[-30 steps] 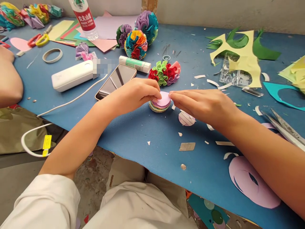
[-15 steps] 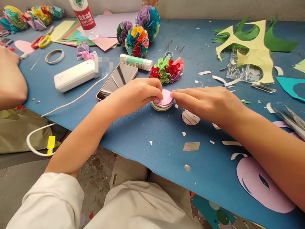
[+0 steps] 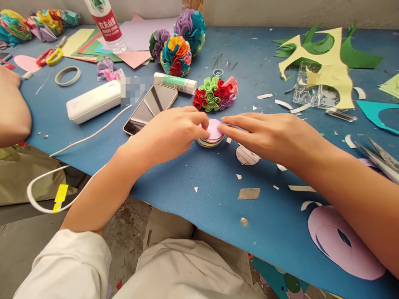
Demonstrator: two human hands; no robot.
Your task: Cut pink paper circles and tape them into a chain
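Note:
A small stack of round paper pieces, with a lilac circle on top and pale yellow and green edges below, lies on the blue table. My left hand has its fingers curled at the stack's left side, thumb and forefinger together on its edge. From the right, my right hand reaches in with straight fingers, its fingertips at the stack's right edge. Right beside them lies a striped paper disc. Just behind the stack sits a cluster of red, green and pink paper curls.
Left of my hands are a phone, a glue stick, a white device with a cable, and a tape roll. Scissors lie at the right, amid paper scraps. Another person's arm rests at the left.
The fingers of my right hand have spread a little apart at the stack's edge. My left hand stays at the stack. The whole view has shifted slightly.

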